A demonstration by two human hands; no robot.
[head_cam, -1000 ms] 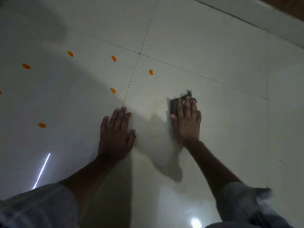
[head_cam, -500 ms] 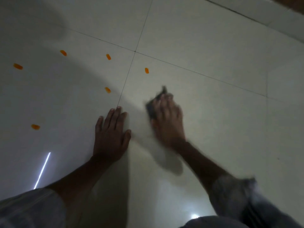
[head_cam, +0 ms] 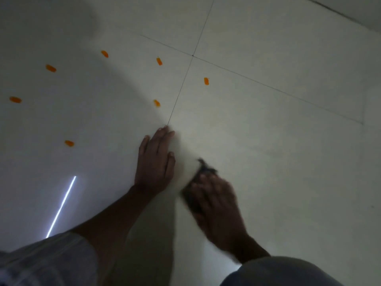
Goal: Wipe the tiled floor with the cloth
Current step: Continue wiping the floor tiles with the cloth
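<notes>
The floor [head_cam: 268,141] is made of large pale glossy tiles with thin dark grout lines. My right hand [head_cam: 216,201] presses a small dark cloth [head_cam: 203,172] flat against a tile; the cloth shows at my fingertips and along the hand's left side, and the hand is motion-blurred. My left hand [head_cam: 155,159] lies palm down on the floor just left of it, fingers together and pointing away, holding nothing.
Several small orange marks [head_cam: 156,103] dot the tiles to the left and ahead of my hands. A bright streak of reflected light [head_cam: 61,205] crosses the floor at lower left. A raised pale edge [head_cam: 350,11] runs along the far right.
My right hand has dragged the cloth back toward me, from ahead of my left hand's fingertips to beside its wrist. My left hand stays planted.
</notes>
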